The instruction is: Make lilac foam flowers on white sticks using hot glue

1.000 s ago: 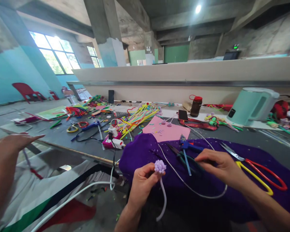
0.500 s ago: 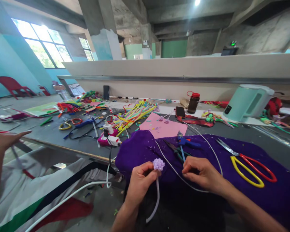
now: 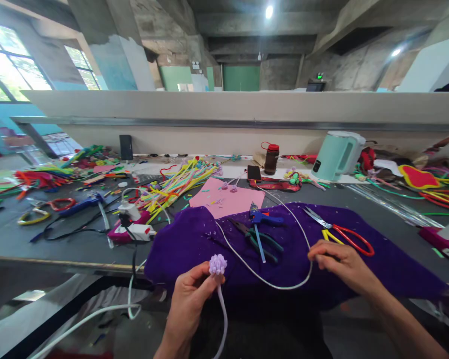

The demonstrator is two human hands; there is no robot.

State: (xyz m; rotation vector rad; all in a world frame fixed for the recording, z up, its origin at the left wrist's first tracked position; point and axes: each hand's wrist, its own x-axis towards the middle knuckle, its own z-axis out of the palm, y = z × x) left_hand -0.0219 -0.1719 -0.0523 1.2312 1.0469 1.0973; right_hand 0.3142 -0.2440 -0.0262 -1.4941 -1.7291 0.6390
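Note:
My left hand (image 3: 194, 291) pinches a lilac pipe-cleaner flower (image 3: 217, 264) just below its ruffled head, and its fuzzy stem (image 3: 223, 319) hangs down in a curve. My right hand (image 3: 338, 262) has its fingers drawn together, fingertips over the white cable (image 3: 284, 287); whether they grip the cable or anything else is hidden. Just beyond that hand lie scissors (image 3: 347, 234) with one red and one yellow handle, partly covered by it. A blue glue gun (image 3: 265, 218) with a glue stick and dark-handled pliers (image 3: 264, 242) rest on the purple cloth (image 3: 179, 239).
Pink paper (image 3: 205, 197) with small scraps lies behind the cloth. To the left are a power strip (image 3: 134, 232), another glue gun (image 3: 80, 204) and bundled pipe cleaners (image 3: 175, 182). A phone (image 3: 254, 173), a brown bottle (image 3: 271, 159) and a mint kettle (image 3: 336, 157) stand farther back.
My view has turned right, and the co-worker's hand at the left is gone from sight. My right hand has moved right, from beside the glue stick to the scissors. The left still holds the flower.

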